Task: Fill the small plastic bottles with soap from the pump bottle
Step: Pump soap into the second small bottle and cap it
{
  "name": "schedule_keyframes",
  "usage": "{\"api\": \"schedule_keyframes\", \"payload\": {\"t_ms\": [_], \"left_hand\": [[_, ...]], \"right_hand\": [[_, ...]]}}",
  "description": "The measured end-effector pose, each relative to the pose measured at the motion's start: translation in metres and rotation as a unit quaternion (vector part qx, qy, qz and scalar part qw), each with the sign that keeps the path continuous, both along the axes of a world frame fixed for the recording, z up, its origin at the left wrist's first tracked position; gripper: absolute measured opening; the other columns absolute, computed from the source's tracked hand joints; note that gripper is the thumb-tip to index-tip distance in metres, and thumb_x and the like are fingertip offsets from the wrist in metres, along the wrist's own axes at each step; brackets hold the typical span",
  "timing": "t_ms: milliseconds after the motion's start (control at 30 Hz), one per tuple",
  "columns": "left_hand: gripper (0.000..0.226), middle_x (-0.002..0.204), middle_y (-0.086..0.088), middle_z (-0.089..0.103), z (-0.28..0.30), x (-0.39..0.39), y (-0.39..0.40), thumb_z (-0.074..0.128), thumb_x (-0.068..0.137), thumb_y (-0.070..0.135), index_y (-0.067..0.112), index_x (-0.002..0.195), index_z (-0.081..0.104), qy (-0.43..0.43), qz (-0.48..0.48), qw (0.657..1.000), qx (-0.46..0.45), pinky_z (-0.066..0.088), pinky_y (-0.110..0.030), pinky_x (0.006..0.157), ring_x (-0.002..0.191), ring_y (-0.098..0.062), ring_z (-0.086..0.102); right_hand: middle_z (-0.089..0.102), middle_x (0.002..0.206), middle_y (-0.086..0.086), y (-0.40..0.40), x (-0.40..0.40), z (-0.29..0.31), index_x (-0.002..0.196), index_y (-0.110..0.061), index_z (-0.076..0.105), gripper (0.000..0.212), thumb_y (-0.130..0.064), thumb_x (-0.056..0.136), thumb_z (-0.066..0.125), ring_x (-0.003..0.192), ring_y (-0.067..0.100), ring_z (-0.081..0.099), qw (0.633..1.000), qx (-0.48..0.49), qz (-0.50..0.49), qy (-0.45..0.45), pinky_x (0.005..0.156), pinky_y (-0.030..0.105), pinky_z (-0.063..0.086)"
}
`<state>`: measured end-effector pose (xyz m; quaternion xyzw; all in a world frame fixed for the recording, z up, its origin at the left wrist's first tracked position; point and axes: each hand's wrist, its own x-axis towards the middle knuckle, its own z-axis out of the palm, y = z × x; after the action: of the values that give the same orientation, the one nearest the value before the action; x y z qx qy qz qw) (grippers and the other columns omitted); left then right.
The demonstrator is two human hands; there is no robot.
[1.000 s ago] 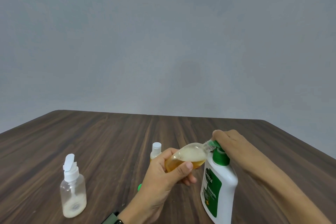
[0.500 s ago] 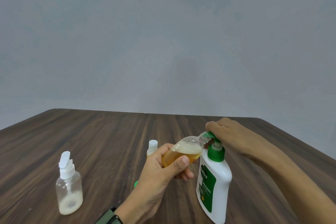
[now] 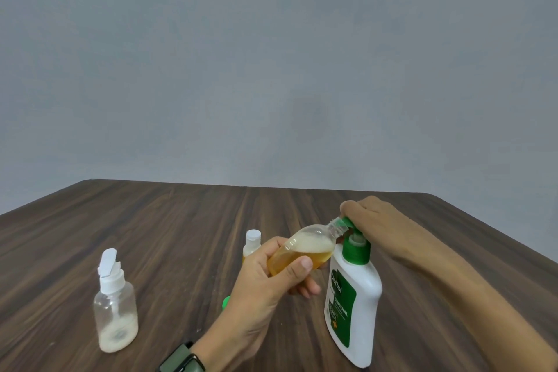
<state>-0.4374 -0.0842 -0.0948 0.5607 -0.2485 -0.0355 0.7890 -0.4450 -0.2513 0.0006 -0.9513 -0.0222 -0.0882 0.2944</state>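
Note:
A white pump bottle (image 3: pixel 353 302) with a green label and green pump stands at the right on the dark wooden table (image 3: pixel 181 235). My right hand (image 3: pixel 371 217) presses down on its pump head, fingers bent over the nozzle. My left hand (image 3: pixel 271 278) grips a small clear bottle (image 3: pixel 305 251), tilted, its open neck held at the nozzle. That bottle holds amber soap with foam on top. A second small bottle (image 3: pixel 252 243) with a white cap stands behind my left hand, mostly hidden.
A clear bottle (image 3: pixel 116 308) with a white flip-top cap open stands at the left, a little pale liquid at its bottom. A small green cap (image 3: pixel 226 302) peeks out beside my left wrist. A grey wall rises behind the table's far edge.
The pump head has risen from its pressed-down position, and my right hand rose with it. The small bottle stays at the nozzle in my left hand.

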Motion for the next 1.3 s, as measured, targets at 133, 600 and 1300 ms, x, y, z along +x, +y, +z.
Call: {"api": "schedule_keyframes", "payload": {"t_ms": [133, 600, 1300], "left_hand": [[0.046, 0.092, -0.027, 0.068, 0.000, -0.001, -0.002, 0.081, 0.065, 0.032, 0.006, 0.099, 0.065, -0.004, 0.003, 1.000, 0.001, 0.055, -0.031, 0.063, 0.063, -0.019, 0.065], [0.047, 0.093, -0.022, 0.070, -0.008, -0.001, -0.001, 0.080, 0.067, 0.030, 0.003, 0.102, 0.063, 0.007, -0.003, 1.000, -0.013, 0.055, -0.030, 0.062, 0.063, -0.018, 0.065], [0.049, 0.092, -0.016, 0.072, -0.007, -0.001, -0.002, 0.075, 0.067, 0.030, 0.002, 0.105, 0.060, 0.005, -0.003, 1.000, 0.000, 0.055, -0.028, 0.060, 0.063, -0.017, 0.065]], "right_hand": [[0.040, 0.059, -0.005, -0.001, -0.002, 0.010, 0.058, -0.017, 0.036, 0.035, -0.023, 0.093, 0.034, 0.057, 0.015, 0.033, 0.999, -0.036, 0.000, 0.022, 0.050, 0.026, 0.023], [0.039, 0.066, 0.000, 0.001, 0.002, -0.007, 0.067, -0.014, 0.042, 0.033, -0.022, 0.097, 0.031, 0.058, 0.012, 0.035, 0.999, -0.040, 0.006, 0.002, 0.054, 0.025, 0.030], [0.043, 0.069, 0.003, 0.002, 0.003, -0.007, 0.077, -0.011, 0.048, 0.027, -0.020, 0.097, 0.032, 0.062, 0.018, 0.039, 1.000, 0.015, -0.005, 0.001, 0.055, 0.024, 0.031]]}}
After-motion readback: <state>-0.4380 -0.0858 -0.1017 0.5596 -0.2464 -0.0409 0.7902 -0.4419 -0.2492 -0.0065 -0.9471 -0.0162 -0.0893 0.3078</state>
